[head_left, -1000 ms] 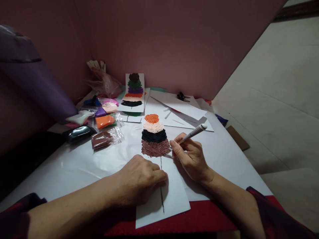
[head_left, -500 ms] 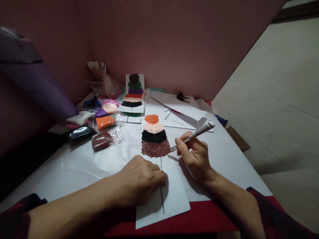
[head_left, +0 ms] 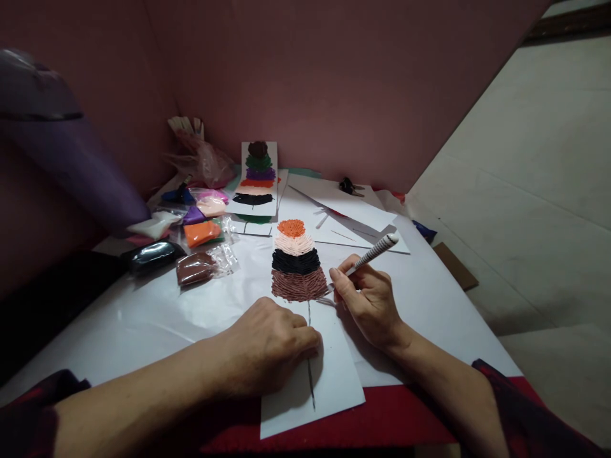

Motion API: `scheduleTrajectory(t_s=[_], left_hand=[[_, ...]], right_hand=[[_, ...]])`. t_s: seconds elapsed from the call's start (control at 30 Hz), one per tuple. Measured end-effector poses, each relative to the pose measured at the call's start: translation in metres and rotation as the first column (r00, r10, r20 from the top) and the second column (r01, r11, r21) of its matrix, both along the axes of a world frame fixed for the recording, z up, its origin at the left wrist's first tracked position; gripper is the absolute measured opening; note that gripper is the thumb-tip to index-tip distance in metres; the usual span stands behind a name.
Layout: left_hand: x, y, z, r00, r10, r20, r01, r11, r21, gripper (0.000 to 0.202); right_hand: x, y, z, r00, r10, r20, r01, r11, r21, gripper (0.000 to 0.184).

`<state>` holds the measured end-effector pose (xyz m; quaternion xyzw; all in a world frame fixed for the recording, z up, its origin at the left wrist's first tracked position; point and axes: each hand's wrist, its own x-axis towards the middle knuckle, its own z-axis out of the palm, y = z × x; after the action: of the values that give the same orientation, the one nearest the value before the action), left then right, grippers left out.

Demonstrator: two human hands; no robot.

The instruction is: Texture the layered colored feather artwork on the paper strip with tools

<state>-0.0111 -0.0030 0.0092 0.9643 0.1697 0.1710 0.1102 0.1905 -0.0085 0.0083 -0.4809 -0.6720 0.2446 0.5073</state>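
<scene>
My right hand (head_left: 365,302) grips a fork (head_left: 377,249) by its patterned black-and-white handle. The tines point down-left at the right edge of the brown clay band (head_left: 298,284). This band is the lowest of a stack on a white paper card (head_left: 334,362); above it come a black band (head_left: 294,260), a pale pink band (head_left: 293,244) and an orange top (head_left: 291,228), all grooved. My left hand (head_left: 274,346) rests closed on the card, over a drawn dark line (head_left: 311,381). Its fingers curl under, so anything inside is hidden.
Bagged clay lies to the left: brown (head_left: 195,269), black (head_left: 155,256), orange (head_left: 202,233) and others. A finished-looking layered card (head_left: 252,207) stands at the back. Paper sheets (head_left: 353,203) and a black clip-like item (head_left: 350,186) lie behind. A purple bolster-like object (head_left: 71,152) leans at far left.
My right hand and the fork have shifted slightly left and down, with the handle end lower. My left hand stays in place on the card.
</scene>
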Motion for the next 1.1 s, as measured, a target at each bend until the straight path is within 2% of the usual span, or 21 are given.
scheduleTrajectory(t_s=[0.33, 0.53, 0.63, 0.77, 0.9, 1.1], left_hand=[[-0.0001, 0.0005, -0.0015, 1.000, -0.001, 0.001, 0.001, 1.000, 0.009, 0.027], [0.0001, 0.0004, 0.0003, 1.000, 0.003, -0.007, -0.002, 1.000, 0.024, 0.027], [0.0006, 0.0011, 0.0001, 1.000, -0.003, -0.018, 0.004, 1.000, 0.021, 0.027], [0.0009, 0.0013, 0.0006, 1.000, -0.008, -0.024, 0.008, 1.000, 0.011, 0.026], [0.0005, 0.0010, 0.0009, 1.000, -0.012, -0.016, 0.013, 1.000, 0.006, 0.025], [0.0004, 0.0011, 0.0008, 1.000, -0.007, -0.005, 0.008, 1.000, 0.023, 0.025]], right_hand=[[0.0026, 0.0008, 0.0004, 0.993, -0.118, 0.021, 0.118, 0.993, -0.007, 0.021], [0.0004, 0.0007, 0.0015, 0.999, -0.038, 0.023, 0.038, 0.999, -0.005, 0.022], [0.0000, 0.0008, 0.0011, 0.998, -0.036, 0.044, 0.036, 0.999, -0.011, 0.022], [0.0018, 0.0009, 0.0013, 0.991, -0.109, 0.075, 0.110, 0.994, -0.009, 0.022], [0.0037, 0.0016, 0.0039, 0.982, -0.187, 0.029, 0.186, 0.982, 0.031, 0.021], [0.0046, 0.0021, 0.0047, 0.984, -0.177, 0.003, 0.177, 0.983, 0.038, 0.020]])
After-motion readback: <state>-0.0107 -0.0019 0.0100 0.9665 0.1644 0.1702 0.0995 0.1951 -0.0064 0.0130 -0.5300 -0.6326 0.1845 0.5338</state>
